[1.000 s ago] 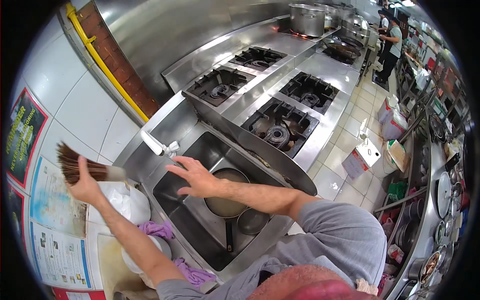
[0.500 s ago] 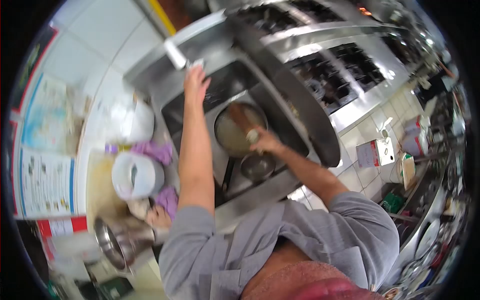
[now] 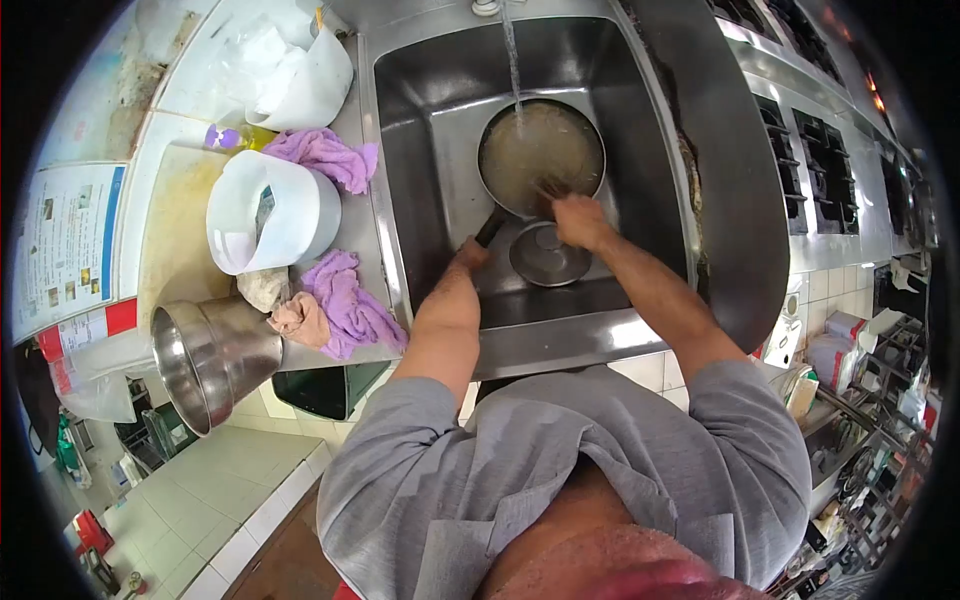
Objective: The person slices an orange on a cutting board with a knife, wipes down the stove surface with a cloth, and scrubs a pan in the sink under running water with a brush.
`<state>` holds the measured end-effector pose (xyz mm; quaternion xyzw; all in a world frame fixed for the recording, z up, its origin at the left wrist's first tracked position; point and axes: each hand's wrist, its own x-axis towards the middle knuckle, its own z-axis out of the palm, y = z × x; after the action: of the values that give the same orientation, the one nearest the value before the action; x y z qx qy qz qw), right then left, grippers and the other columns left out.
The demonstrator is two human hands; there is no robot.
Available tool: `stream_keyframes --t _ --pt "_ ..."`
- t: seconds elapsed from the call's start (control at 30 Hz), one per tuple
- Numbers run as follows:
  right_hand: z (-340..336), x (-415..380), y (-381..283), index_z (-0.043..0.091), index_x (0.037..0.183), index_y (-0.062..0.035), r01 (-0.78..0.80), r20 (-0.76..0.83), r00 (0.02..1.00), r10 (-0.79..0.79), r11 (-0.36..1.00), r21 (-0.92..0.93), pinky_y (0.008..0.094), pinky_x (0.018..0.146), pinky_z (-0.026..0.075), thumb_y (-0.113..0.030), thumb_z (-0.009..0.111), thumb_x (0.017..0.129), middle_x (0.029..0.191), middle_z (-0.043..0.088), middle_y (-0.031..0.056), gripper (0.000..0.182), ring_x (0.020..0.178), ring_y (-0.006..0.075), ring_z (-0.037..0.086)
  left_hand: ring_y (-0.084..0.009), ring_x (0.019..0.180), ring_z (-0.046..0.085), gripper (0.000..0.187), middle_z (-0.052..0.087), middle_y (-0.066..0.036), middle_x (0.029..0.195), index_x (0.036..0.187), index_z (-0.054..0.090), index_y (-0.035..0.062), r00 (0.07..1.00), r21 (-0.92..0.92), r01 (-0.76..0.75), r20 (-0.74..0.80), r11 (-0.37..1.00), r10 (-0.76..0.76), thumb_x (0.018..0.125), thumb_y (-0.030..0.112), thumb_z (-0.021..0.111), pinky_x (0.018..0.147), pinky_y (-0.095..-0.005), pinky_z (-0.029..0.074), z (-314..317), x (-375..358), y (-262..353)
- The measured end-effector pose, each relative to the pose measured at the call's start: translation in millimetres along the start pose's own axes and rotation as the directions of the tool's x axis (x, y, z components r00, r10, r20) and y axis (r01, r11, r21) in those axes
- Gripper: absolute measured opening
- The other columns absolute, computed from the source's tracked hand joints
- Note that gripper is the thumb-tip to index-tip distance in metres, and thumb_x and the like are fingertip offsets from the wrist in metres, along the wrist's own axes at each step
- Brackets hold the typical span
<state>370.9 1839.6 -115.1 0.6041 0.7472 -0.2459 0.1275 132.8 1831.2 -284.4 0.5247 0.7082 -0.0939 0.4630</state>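
A round frying pan with cloudy brownish water in it sits in the steel sink. A stream of water falls from the tap into the pan. My left hand is closed around the pan's black handle. In my right hand is a brown bristle brush, gripped with its bristles down in the pan near the handle side; its grip is hidden by my fingers. A small metal bowl lies just below the pan, under my right hand.
Left of the sink stand white plastic tubs, purple cloths, a yellow bottle and a tipped steel pot. The sink's raised steel side is at right, with gas burners beyond.
My left hand has come down from the tap to the pan handle, and water now runs into the pan. The brush has shifted towards the pan's near edge. The view has turned.
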Motion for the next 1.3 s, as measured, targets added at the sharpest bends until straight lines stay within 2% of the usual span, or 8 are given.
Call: stream_keyframes --t 0.07,0.27,0.33,0.53,0.7,0.87,1.1,1.3 --pt "-19 22 -19 0.064 0.090 -0.0006 0.037 -0.004 0.999 -0.037 0.999 -0.020 0.0406 0.074 0.050 -0.008 0.058 0.070 0.089 0.062 0.0207 0.022 0.088 0.0320 0.061 -0.0343 0.104 0.054 0.051 0.057 -0.018 0.111 0.113 0.050 -0.0022 0.993 0.041 0.053 -0.107 0.998 -0.048 0.070 0.021 0.065 0.084 -0.0416 0.044 15 11 -10" --pt "-1 76 31 0.063 0.097 -0.0015 0.002 -0.277 0.961 -0.005 1.000 -0.013 0.0396 0.075 0.050 -0.010 0.054 0.075 0.091 0.062 0.0192 0.025 0.089 0.0310 0.061 -0.0290 0.089 0.061 0.041 0.063 -0.019 0.088 0.101 0.056 -0.0026 0.994 0.099 -0.091 0.077 0.991 0.084 0.069 0.022 0.065 0.076 -0.0386 0.048 -35 -28 24" --pt "-16 71 48 0.060 0.104 -0.0052 -0.109 -0.168 0.981 0.097 0.992 -0.068 0.0395 0.077 0.049 -0.010 0.055 0.073 0.093 0.063 0.0172 0.032 0.091 0.0299 0.060 -0.0264 0.072 0.064 0.033 0.063 -0.017 0.073 0.090 0.059 -0.0033 0.962 -0.114 -0.255 0.069 0.960 0.264 0.068 0.020 0.066 0.069 -0.0373 0.050 -48 -35 12" --pt "-65 9 36 0.056 0.117 -0.0175 0.122 0.125 0.984 -0.126 0.992 0.045 0.0400 0.083 0.046 -0.007 0.059 0.065 0.098 0.062 0.0161 0.053 0.095 0.0295 0.059 -0.0218 0.056 0.063 0.024 0.062 -0.013 0.062 0.085 0.060 -0.0045 0.990 -0.049 -0.103 0.089 0.994 0.107 0.071 0.015 0.063 0.062 -0.0343 0.050 -87 -93 43" --pt "-39 60 -28 0.057 0.115 -0.0147 0.172 0.000 0.985 -0.173 0.978 0.117 0.0391 0.086 0.045 -0.013 0.056 0.071 0.101 0.061 0.0158 0.044 0.098 0.0304 0.057 -0.0254 0.060 0.064 0.023 0.062 -0.014 0.064 0.089 0.060 -0.0038 1.000 0.064 -0.017 0.013 0.998 0.016 0.073 0.012 0.057 0.064 -0.0356 0.051 -88 -125 46" --pt "-21 111 -9 0.066 0.085 -0.0023 0.060 -0.267 0.957 -0.113 0.978 -0.198 0.0412 0.070 0.052 -0.014 0.055 0.069 0.091 0.064 0.0166 0.023 0.085 0.0316 0.063 -0.0277 0.075 0.065 0.028 0.064 -0.017 0.078 0.096 0.060 -0.0008 0.999 -0.020 0.033 -0.025 0.999 -0.034 0.073 0.014 0.058 0.072 -0.0376 0.050 -85 -141 37" --pt "-71 14 10 0.066 0.089 -0.0048 0.204 0.201 0.962 -0.185 0.976 -0.078 0.0415 0.074 0.049 -0.008 0.065 0.057 0.088 0.064 0.0177 0.032 0.084 0.0327 0.061 -0.0337 0.099 0.057 0.033 0.059 -0.017 0.107 0.103 0.059 0.0038 0.988 0.187 -0.040 -0.142 0.982 0.067 0.074 0.019 0.061 0.084 -0.0405 0.047 -92 -137 35" --pt "-75 68 -31 0.065 0.091 -0.0043 -0.012 0.212 0.976 0.043 0.990 -0.144 0.0414 0.074 0.049 -0.010 0.060 0.061 0.089 0.063 0.0177 0.031 0.084 0.0318 0.061 -0.0329 0.099 0.057 0.027 0.060 -0.017 0.105 0.099 0.061 0.0038 0.984 0.213 -0.068 -0.148 0.975 0.101 0.076 0.016 0.056 0.083 -0.0401 0.047 -92 -135 33"
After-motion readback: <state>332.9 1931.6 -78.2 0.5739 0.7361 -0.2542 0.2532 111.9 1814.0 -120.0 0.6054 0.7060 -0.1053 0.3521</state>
